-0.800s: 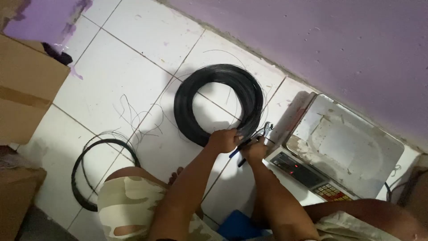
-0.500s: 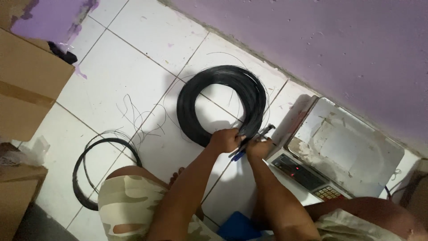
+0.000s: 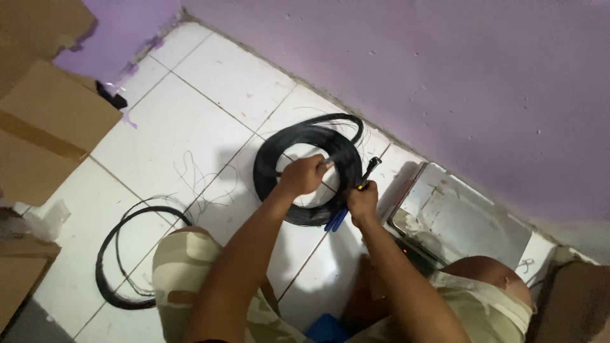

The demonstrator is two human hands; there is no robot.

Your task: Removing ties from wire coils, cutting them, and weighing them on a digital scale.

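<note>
My left hand point(image 3: 304, 175): fingers closed on a strand of the big wire coil point(image 3: 309, 166), which lies on the white tile floor point(image 3: 165, 136) by the purple wall point(image 3: 445, 76). My right hand point(image 3: 362, 202): gripping blue-handled pliers point(image 3: 352, 194) at the coil's edge. Scale point(image 3: 457, 219) just beside; small coil point(image 3: 127, 254) well apart.

The left hand point(image 3: 304, 175) now sits over the middle of the big black wire coil point(image 3: 309, 168), lifting its far side off the floor; before, it was at the near edge.
</note>
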